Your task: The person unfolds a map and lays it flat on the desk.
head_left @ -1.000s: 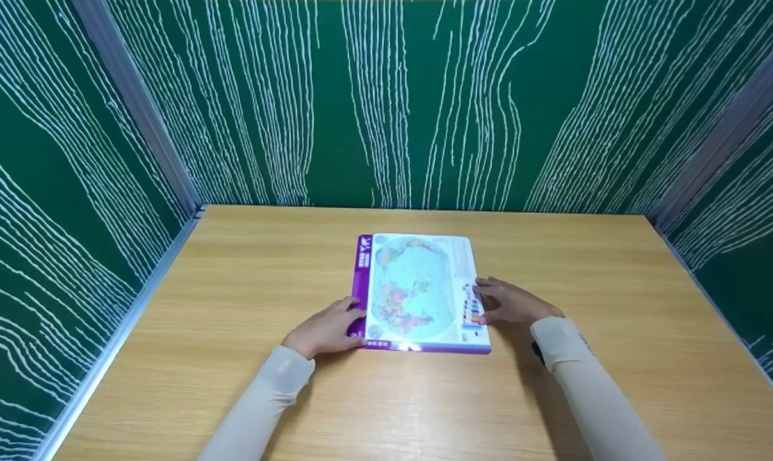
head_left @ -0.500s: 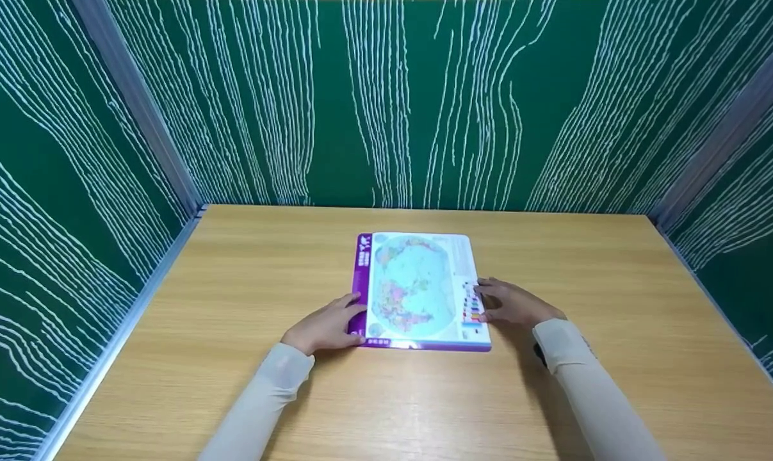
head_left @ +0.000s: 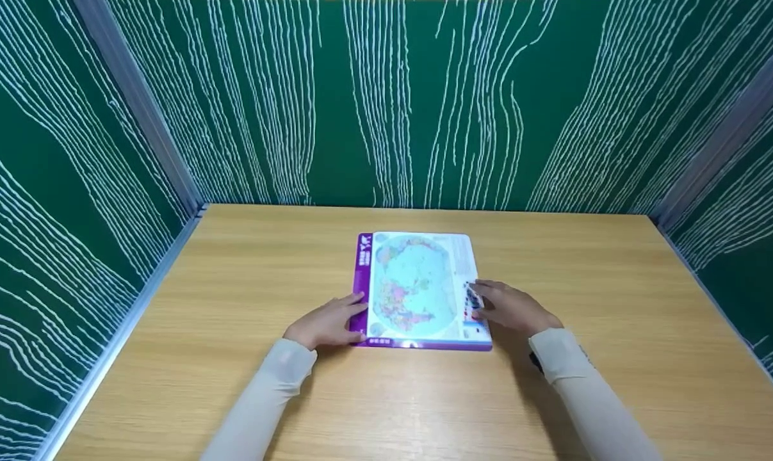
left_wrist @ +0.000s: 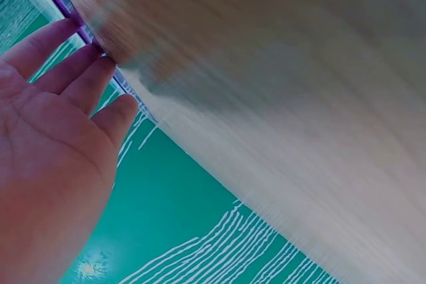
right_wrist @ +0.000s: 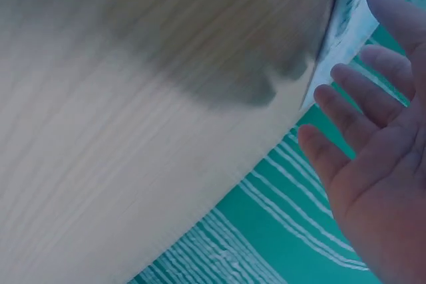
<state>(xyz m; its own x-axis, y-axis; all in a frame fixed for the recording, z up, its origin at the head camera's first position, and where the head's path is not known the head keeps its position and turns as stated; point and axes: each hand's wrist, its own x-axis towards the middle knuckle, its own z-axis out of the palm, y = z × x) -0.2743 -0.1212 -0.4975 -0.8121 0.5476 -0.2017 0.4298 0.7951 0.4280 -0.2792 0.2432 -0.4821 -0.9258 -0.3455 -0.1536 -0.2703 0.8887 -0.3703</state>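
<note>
A flat rectangular world map board with a purple border lies on the table. My left hand is at its lower left corner, fingers extended and touching the purple edge. In the head view, the thumb lies near the bottom of that corner. On the opposite side, my right hand reaches over the board's right edge, covering part of its row of small coloured prints. The right wrist view shows the right hand's fingers spread and relaxed beside the board's pale edge. The board's underside is hidden.
The wooden table extends around the board on all sides. Green panels with white wavy lines stand along its back, left and right. Grey posts rise at the back corners.
My right hand has shifted slightly left, its fingers now farther over the board's face. The left hand and the board have hardly moved.
</note>
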